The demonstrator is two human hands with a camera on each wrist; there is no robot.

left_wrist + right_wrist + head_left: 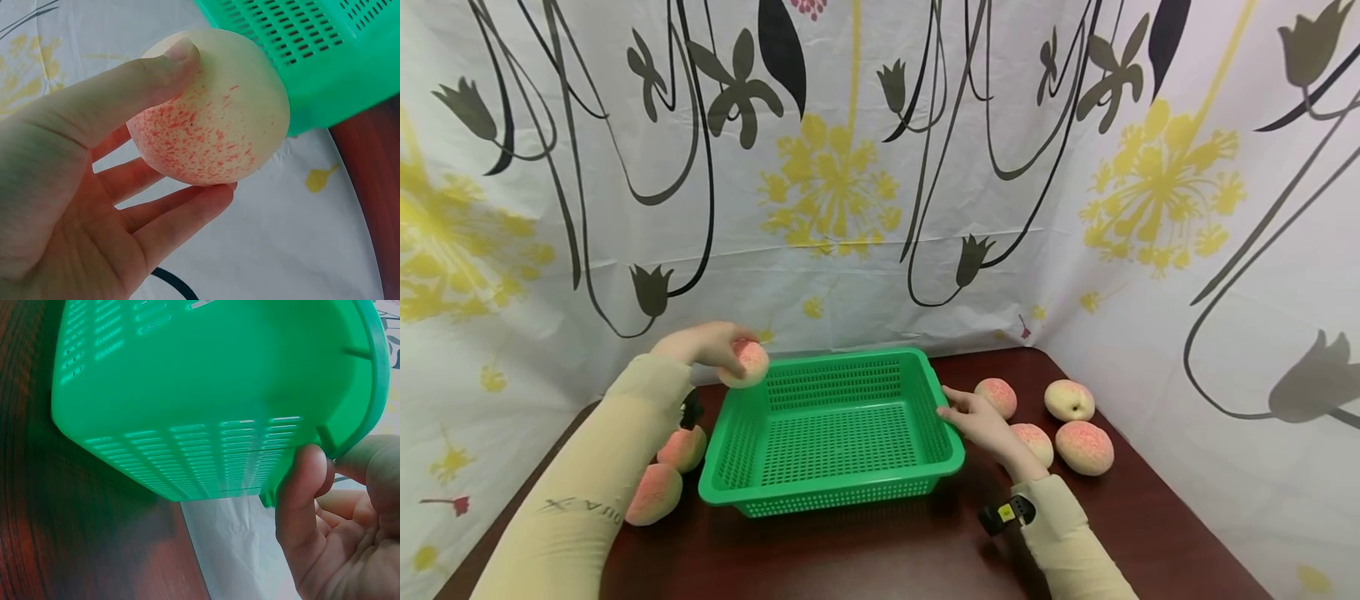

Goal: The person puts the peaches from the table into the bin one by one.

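Observation:
A pale yellow peach (752, 363) with pink speckles is in my left hand (698, 343), beside the back left corner of a green plastic basket (842, 492). The left wrist view has the thumb across the top of the peach (219, 119) and the fingers curled under it. On the right side, my right hand (985, 423) holds the basket's rim. Seen from the right wrist, thumb and fingers pinch that rim close to a corner, outside the slotted wall (187, 381). The basket stands upright, and its slotted floor (838, 442) shows bare.
Two peaches lie left of the basket, one (683, 450) behind the other (655, 495). Several more, including a paler one (1069, 401), lie to the right, some close to my right forearm. A flowered white cloth (850, 292) hangs behind the dark wooden table (820, 558) and along its sides.

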